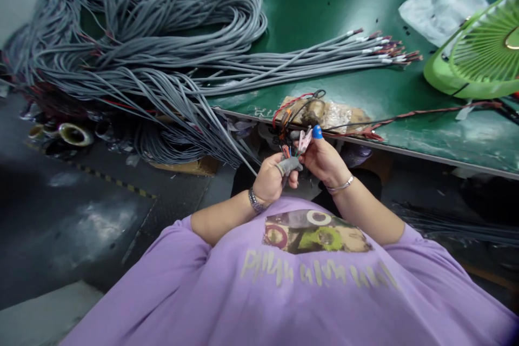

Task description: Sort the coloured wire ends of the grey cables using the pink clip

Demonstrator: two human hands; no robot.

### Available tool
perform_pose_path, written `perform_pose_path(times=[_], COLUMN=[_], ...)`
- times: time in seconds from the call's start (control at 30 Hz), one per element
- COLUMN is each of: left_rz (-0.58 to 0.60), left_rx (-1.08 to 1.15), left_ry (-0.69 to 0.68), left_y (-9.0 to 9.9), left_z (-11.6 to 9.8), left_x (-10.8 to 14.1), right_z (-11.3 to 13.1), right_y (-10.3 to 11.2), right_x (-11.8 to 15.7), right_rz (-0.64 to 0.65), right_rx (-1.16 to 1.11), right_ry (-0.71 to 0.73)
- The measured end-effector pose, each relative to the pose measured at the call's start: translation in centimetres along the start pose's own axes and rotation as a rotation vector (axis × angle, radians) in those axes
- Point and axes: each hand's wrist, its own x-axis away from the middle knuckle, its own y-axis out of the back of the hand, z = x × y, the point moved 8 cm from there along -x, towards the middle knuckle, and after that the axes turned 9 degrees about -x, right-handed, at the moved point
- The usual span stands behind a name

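My left hand (271,179) is closed around the end of a grey cable (248,165), just past the table's front edge. Short coloured wires (286,150) fan out above its fingers. A grey sleeve-like piece (290,164) lies across the fingertips; whether it is cable jacket or a finger cover I cannot tell. Close beside it, my right hand (324,163) pinches a small pale pink clip-like piece (304,141) at the wires. A blue cover sits on the right thumb. Behind the hands, a block wrapped in tape (334,114) lies on the table edge with red and black leads.
A large heap of grey cables (133,38) spreads over the left of the green table (300,5). Stripped cable ends (389,51) point right. A green fan (478,54) and a clear plastic bag (444,11) are at the right. More cable coils (174,140) hang below the edge.
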Motion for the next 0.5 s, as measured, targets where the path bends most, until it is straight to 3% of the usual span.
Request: perform_pose_path(times=[0.3,0.5], left_rz=[0.005,0.007], left_rx=[-0.057,-0.058], left_ry=[0.008,-0.001], left_y=[-0.07,-0.01], left_z=[0.52,0.27], left_x=[-0.50,-0.10], right_z=[0.51,-0.30], right_y=[-0.34,-0.37], right_x=[0.14,0.46], right_rz=[-0.036,-0.008], right_rx=[-0.032,-0.027], right_ry=[0.106,-0.021])
